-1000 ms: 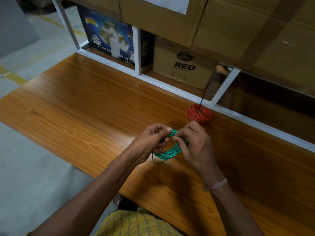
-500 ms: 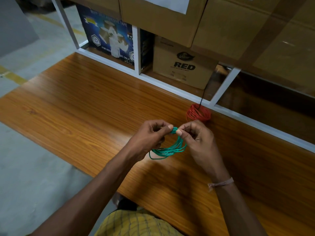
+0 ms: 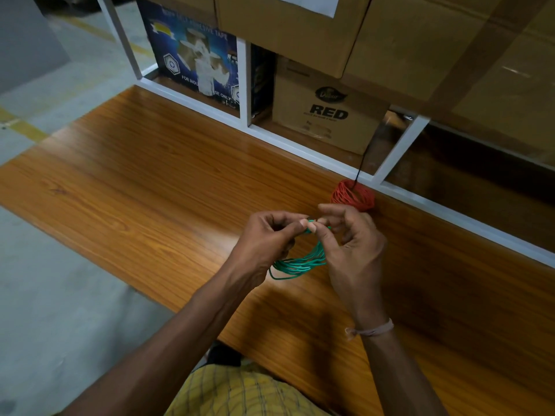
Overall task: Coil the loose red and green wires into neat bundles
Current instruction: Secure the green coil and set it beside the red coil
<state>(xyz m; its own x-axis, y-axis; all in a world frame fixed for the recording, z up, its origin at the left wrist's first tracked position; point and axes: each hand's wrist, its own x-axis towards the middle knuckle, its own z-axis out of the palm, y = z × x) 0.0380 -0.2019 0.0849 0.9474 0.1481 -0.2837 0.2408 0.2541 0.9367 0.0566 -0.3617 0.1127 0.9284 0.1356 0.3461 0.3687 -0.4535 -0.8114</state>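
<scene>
Both hands are holding the green wire coil above the middle of the counter. The left hand and right hand are pinching its top with their fingers. The red wire bundle is lying at the counter's far edge, against the white shelf frame.

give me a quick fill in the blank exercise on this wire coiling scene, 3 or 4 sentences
1. Both hands hold a coil of ____ wire above the wooden table.
2. The red wire bundle lies on the table just in front of the white ____ frame.
3. The cardboard box on the shelf behind the bundle has the word ____ printed on it.
4. A thin band is tied around the ____ wrist.

Missing words: green; shelf; RED; right
</scene>
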